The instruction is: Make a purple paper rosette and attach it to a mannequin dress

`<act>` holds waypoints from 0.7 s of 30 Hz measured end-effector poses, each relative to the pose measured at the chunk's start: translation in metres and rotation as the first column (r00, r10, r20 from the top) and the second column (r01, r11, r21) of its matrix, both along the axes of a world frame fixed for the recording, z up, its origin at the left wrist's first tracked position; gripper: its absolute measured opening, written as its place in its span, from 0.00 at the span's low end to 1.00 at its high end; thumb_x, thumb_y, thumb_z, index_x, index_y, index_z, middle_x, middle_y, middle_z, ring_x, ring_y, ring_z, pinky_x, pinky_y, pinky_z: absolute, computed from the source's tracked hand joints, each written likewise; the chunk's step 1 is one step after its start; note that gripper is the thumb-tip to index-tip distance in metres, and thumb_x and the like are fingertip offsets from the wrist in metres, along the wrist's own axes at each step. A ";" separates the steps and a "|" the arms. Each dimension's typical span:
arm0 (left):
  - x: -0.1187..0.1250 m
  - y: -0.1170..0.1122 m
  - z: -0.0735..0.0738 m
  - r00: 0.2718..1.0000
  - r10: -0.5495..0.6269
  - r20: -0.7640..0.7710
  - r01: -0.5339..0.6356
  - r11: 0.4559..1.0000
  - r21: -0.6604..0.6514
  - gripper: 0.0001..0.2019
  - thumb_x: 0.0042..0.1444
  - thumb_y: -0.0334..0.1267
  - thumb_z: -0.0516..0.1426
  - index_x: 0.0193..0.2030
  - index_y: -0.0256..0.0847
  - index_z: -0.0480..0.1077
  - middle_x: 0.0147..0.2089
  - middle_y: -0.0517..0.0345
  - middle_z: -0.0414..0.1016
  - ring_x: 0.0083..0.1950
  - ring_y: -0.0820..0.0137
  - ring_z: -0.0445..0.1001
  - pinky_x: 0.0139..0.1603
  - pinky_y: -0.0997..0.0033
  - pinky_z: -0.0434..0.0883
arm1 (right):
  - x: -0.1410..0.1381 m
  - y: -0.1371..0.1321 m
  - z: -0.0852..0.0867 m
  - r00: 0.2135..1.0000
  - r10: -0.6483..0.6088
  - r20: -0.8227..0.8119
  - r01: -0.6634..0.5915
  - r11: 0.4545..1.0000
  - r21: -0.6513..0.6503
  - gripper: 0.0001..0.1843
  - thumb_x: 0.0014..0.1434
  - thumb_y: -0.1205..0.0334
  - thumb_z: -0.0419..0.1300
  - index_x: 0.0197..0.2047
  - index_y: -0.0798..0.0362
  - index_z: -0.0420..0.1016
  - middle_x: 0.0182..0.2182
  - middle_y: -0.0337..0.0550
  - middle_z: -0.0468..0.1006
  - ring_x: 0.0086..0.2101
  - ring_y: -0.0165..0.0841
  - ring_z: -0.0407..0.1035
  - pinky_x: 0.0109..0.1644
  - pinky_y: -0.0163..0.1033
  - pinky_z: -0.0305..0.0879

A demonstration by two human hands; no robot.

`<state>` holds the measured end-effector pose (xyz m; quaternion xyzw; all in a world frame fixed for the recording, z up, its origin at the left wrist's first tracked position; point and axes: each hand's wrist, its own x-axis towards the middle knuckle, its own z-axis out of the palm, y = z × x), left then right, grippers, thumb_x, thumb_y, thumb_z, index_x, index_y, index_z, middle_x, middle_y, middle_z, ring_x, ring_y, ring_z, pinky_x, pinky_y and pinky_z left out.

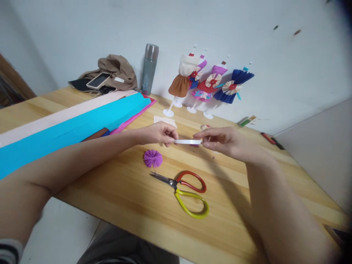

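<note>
Between my two hands, above the table, is a thin white roll seen almost edge-on [188, 142], which looks like narrow tape. My left hand [161, 134] pinches its left end between thumb and fingers. At its right end, the thumb and forefinger of my right hand [220, 141] close on the rim. Below my left hand lies a pleated purple paper rosette [153, 158]. Nearer to me are scissors [176, 183] with one red and one yellow handle, blades pointing left. Behind my left hand is a pale pleated paper piece [165, 120]; a small purple piece is partly hidden under the roll.
Long sheets of blue [68, 126] and pink paper cover the table's left side. Behind them are a brown cloth [118, 71], a phone [99, 80] and a flask [150, 69]. Several small dressed stands [205, 86] line the wall. A green-handled tool [247, 121] lies at the back right.
</note>
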<state>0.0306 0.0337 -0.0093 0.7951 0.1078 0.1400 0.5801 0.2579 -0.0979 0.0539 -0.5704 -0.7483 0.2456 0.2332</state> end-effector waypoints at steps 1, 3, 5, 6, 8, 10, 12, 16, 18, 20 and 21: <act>0.000 0.000 0.001 1.000 0.007 0.006 -0.007 1.000 -0.004 0.05 0.52 0.32 0.60 0.35 0.34 0.74 0.28 0.61 0.72 0.29 0.77 0.72 0.31 0.77 0.66 | -0.001 0.000 0.000 1.000 -0.008 0.020 0.008 1.000 0.001 0.17 0.58 0.48 0.63 0.42 0.51 0.82 0.30 0.43 0.80 0.26 0.31 0.67 0.28 0.38 0.64; -0.001 0.000 0.002 1.000 0.021 0.016 -0.021 1.000 -0.012 0.05 0.52 0.33 0.60 0.35 0.34 0.73 0.30 0.60 0.73 0.30 0.77 0.72 0.33 0.77 0.67 | -0.002 0.000 -0.002 1.000 -0.021 0.020 0.021 1.000 0.022 0.16 0.58 0.48 0.63 0.41 0.51 0.81 0.30 0.43 0.80 0.26 0.31 0.66 0.28 0.38 0.64; -0.002 0.000 0.004 0.999 0.035 0.023 -0.035 0.999 -0.018 0.07 0.53 0.35 0.61 0.36 0.34 0.73 0.31 0.60 0.73 0.31 0.77 0.72 0.34 0.76 0.68 | -0.005 0.002 -0.004 0.999 -0.031 -0.021 0.033 0.996 0.084 0.14 0.59 0.50 0.62 0.40 0.51 0.81 0.29 0.43 0.80 0.27 0.32 0.68 0.30 0.39 0.65; -0.002 0.000 0.005 0.998 0.046 0.032 -0.046 0.999 -0.014 0.08 0.53 0.37 0.61 0.37 0.34 0.74 0.32 0.59 0.74 0.32 0.77 0.72 0.35 0.76 0.68 | -0.006 0.003 -0.006 0.999 -0.037 -0.039 0.042 0.991 0.126 0.13 0.59 0.51 0.62 0.39 0.50 0.81 0.29 0.43 0.80 0.27 0.32 0.70 0.30 0.39 0.66; -0.002 0.000 0.006 0.996 0.071 0.062 -0.073 0.997 0.039 0.12 0.53 0.39 0.61 0.42 0.34 0.75 0.36 0.57 0.76 0.36 0.76 0.72 0.38 0.75 0.69 | -0.009 0.005 -0.009 0.998 -0.049 -0.033 0.055 0.978 0.200 0.10 0.59 0.53 0.62 0.38 0.49 0.80 0.28 0.42 0.79 0.27 0.33 0.71 0.31 0.40 0.66; -0.001 0.000 0.005 0.991 0.100 0.092 -0.112 0.984 0.135 0.15 0.52 0.39 0.63 0.45 0.36 0.77 0.40 0.55 0.77 0.39 0.75 0.72 0.40 0.75 0.68 | -0.011 0.006 -0.011 0.998 -0.068 0.002 0.066 0.967 0.245 0.09 0.59 0.54 0.61 0.37 0.49 0.80 0.27 0.41 0.79 0.26 0.33 0.70 0.30 0.40 0.65; -0.001 -0.001 0.005 0.987 0.122 0.105 -0.143 0.966 0.217 0.16 0.51 0.39 0.63 0.46 0.37 0.79 0.40 0.55 0.77 0.37 0.75 0.71 0.39 0.75 0.67 | -0.013 0.006 -0.012 0.997 -0.080 0.021 0.073 0.968 0.240 0.09 0.59 0.55 0.61 0.36 0.49 0.80 0.27 0.42 0.79 0.26 0.34 0.70 0.30 0.40 0.65; 0.001 -0.005 0.004 0.978 0.154 0.138 -0.184 0.952 0.244 0.15 0.49 0.38 0.64 0.43 0.36 0.80 0.37 0.56 0.75 0.32 0.76 0.68 0.34 0.75 0.65 | -0.017 0.005 -0.010 0.995 -0.093 0.025 0.087 0.979 0.182 0.08 0.59 0.56 0.60 0.36 0.49 0.79 0.29 0.43 0.80 0.28 0.34 0.71 0.32 0.41 0.66; 0.002 -0.007 0.005 0.976 0.173 0.132 -0.200 0.953 0.226 0.14 0.48 0.39 0.65 0.42 0.35 0.80 0.33 0.58 0.74 0.30 0.77 0.65 0.31 0.76 0.62 | -0.018 0.005 -0.009 0.995 -0.095 0.027 0.089 0.979 0.182 0.08 0.59 0.56 0.60 0.35 0.48 0.79 0.29 0.43 0.80 0.28 0.34 0.71 0.32 0.41 0.65; 0.002 -0.008 0.006 0.976 0.182 0.117 -0.203 0.957 0.207 0.13 0.48 0.41 0.65 0.39 0.36 0.80 0.29 0.61 0.71 0.27 0.78 0.62 0.28 0.76 0.60 | -0.018 0.005 -0.009 0.995 -0.090 0.034 0.082 0.979 0.189 0.08 0.59 0.56 0.60 0.35 0.48 0.79 0.29 0.43 0.80 0.28 0.35 0.71 0.32 0.41 0.64; 0.002 -0.008 0.007 0.978 0.177 0.114 -0.197 0.959 0.205 0.13 0.49 0.42 0.64 0.37 0.36 0.80 0.28 0.62 0.70 0.27 0.78 0.62 0.28 0.76 0.59 | -0.018 0.005 -0.009 0.996 -0.085 0.038 0.076 0.978 0.193 0.08 0.59 0.56 0.60 0.35 0.48 0.79 0.29 0.43 0.80 0.28 0.35 0.71 0.32 0.41 0.64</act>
